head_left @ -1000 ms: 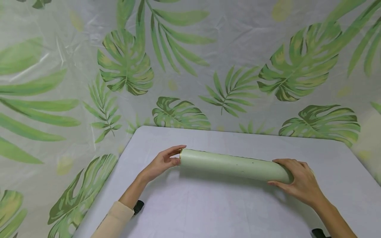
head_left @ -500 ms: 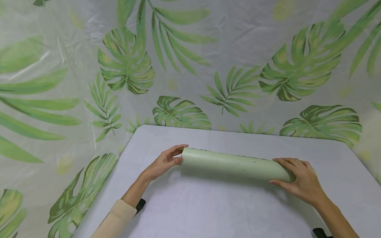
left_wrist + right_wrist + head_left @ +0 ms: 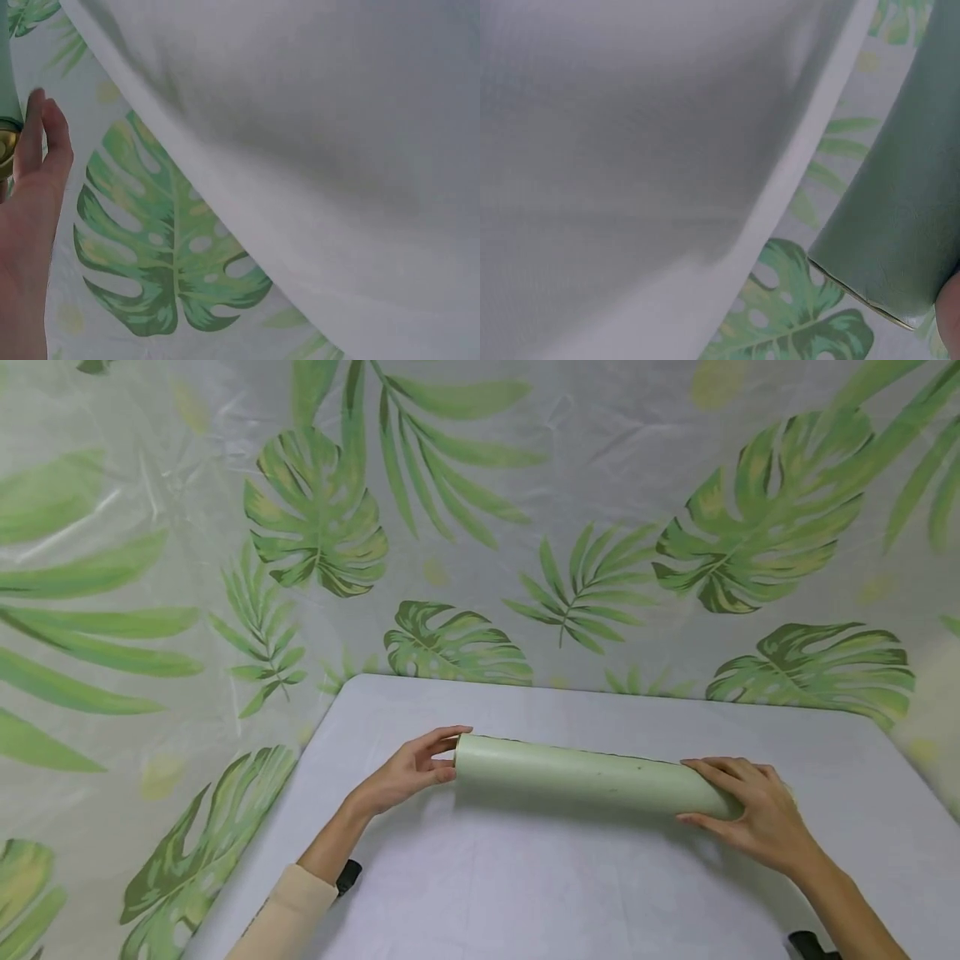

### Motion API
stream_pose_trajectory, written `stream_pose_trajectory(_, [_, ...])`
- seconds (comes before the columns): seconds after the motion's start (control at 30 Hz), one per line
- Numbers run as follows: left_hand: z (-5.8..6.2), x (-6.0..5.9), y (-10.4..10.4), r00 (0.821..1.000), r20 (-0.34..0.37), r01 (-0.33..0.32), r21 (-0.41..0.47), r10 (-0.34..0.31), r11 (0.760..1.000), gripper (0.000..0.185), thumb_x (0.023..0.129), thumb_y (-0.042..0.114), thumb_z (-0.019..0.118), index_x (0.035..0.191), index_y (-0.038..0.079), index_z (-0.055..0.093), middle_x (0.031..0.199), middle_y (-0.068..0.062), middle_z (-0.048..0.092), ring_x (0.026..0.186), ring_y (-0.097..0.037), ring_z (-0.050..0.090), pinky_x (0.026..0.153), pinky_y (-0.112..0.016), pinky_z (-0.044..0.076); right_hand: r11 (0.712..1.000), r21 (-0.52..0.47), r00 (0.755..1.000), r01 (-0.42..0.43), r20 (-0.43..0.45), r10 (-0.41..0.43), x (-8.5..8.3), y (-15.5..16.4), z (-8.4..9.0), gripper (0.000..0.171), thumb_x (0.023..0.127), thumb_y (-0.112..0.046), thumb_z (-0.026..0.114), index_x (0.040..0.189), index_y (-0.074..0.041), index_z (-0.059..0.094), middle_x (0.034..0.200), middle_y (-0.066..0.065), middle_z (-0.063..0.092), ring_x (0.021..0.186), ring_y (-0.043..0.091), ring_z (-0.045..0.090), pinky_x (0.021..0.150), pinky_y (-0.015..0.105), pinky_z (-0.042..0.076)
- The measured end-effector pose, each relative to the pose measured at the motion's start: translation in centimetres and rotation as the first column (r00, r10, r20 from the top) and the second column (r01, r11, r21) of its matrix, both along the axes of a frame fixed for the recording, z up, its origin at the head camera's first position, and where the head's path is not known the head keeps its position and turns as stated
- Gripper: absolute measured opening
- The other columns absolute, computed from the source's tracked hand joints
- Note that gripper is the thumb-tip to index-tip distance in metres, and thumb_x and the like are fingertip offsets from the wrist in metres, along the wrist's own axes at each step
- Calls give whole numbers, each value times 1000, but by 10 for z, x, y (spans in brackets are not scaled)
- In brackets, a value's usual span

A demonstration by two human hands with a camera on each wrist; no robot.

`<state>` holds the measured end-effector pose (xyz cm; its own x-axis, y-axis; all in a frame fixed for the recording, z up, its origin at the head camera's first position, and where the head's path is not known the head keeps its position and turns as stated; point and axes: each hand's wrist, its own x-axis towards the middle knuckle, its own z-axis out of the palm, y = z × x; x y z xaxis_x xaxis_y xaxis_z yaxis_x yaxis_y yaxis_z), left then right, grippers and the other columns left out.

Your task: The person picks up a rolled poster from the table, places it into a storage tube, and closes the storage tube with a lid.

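Pale green roll (image 3: 588,774) lying flat across the grey table (image 3: 525,893), long axis running left to right, near the far half of the tabletop. Left hand (image 3: 405,770) at the roll's left end, thumb and fingers pinching the end cap; seen from the left wrist as fingers (image 3: 41,142) beside a brassy rim at the frame's edge. Right hand (image 3: 750,814) draped over the right end, fingers curved round the top of the roll, thumb low on the near side; from the right wrist only the roll's surface (image 3: 900,225) and a loose outer edge of the sheet, the hand itself all but out of view. Leaf-print backdrop (image 3: 480,510) behind and to both sides of the table.

Step in hand, by the look of it: steadying the roll at both ends, settled on the table rather than lifted, with no sheet drawn out yet. Next move likely calls for an even grip at both ends, so the roll turns or lifts level and does not skew, and for finding the loose edge without creasing it.
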<state>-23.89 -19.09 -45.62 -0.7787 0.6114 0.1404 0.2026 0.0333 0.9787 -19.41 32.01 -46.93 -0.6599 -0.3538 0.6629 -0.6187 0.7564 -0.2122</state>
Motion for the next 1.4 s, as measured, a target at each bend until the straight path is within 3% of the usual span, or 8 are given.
stream_pose_trajectory(0.23, [0,2,-3,1000,10,-11,93,10,996,66,98,5,69,158,6,41,154,-18,47,121,-16,69,94,-27,59,1000,-8,1000,-15,18,15,1,-3,-1,84,50,-28,101,130,-18,74,113,7,73,105,14,58,87,39,34])
stream_pose_trajectory(0.47, [-4,4,1,999,-5,-34,158,35,987,68,98,4,70,159,4,40,153,-15,48,124,-17,67,96,-27,58,998,-22,999,-51,-13,50,-2,-5,7,85,49,-27,100,129,-19,74,113,6,72,107,13,57,89,39,32])
stream_pose_trajectory(0.63, [-3,5,-1,1000,17,-25,121,23,992,67,100,4,66,160,7,37,161,-21,40,128,-14,64,100,-26,56,999,8,998,-53,-13,53,-3,-5,8,84,51,-30,100,130,-20,74,113,6,72,105,19,58,87,40,33])
stream_pose_trajectory(0.8, [-3,3,-1,999,-1,-33,8,33,999,59,106,13,60,161,14,38,167,-15,36,114,-7,63,102,-26,54,998,23,999,-50,-20,50,-4,-1,7,83,51,-31,99,129,-19,75,111,7,72,103,21,59,86,41,34])
stream_pose_trajectory(0.93, [-2,4,0,997,-14,-75,-52,74,996,56,108,18,58,161,19,39,137,-7,58,102,-8,59,100,-28,54,998,23,998,-61,-20,61,-4,-1,5,83,51,-30,100,129,-19,75,111,5,73,103,12,58,85,38,34])
stream_pose_trajectory(1.0, [0,4,1,995,-27,-94,-66,92,993,55,108,19,57,161,20,40,120,-1,58,100,-10,58,99,-28,54,998,19,998,-67,-17,67,-4,-3,5,83,51,-29,100,129,-18,75,111,4,73,102,8,57,84,37,34])
stream_pose_trajectory(1.1, [2,4,4,993,-50,-115,-76,111,990,52,109,20,55,160,21,42,110,1,54,99,-11,57,98,-28,54,997,13,997,-70,-21,70,-3,-4,6,82,50,-27,100,128,-17,75,110,3,73,100,7,57,82,35,34])
stream_pose_trajectory(1.4, [6,7,8,996,-53,-80,-72,76,994,53,111,20,51,162,17,37,133,0,53,106,-11,54,102,-26,51,998,22,998,-63,-10,64,-2,-2,9,84,50,-27,100,129,-20,75,109,2,73,101,9,57,82,35,34])
